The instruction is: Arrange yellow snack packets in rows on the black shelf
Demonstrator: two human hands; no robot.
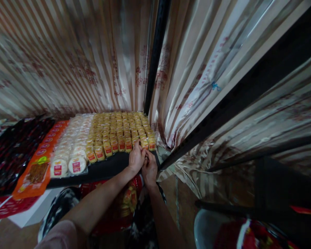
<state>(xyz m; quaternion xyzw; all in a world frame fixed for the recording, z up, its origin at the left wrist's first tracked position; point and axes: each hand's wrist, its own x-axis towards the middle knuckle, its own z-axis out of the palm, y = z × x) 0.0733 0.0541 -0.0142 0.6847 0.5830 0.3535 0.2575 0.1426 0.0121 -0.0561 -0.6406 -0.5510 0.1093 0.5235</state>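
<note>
Rows of small yellow wrapped snack packets (119, 128) with red labels stand on a black shelf (109, 167). My left hand (137, 158) is at the front right of these rows, its fingers closed against the lower edge of a yellow snack packet (144, 141). Close beside it, my right hand (149, 169) has its fingers pinched at the same packet's front. The fingertips partly hide each other. Below my forearms, a red bag (114, 221) holds more yellow packets (130, 199).
Left of the yellow rows lie round white wrapped crackers (77, 164), orange snack bags (37, 169) and dark shiny packets (12, 155). Black metal posts (158, 55) rise before striped curtains (93, 58). A pale tub (207, 228) stands at lower right by a red bag (256, 235).
</note>
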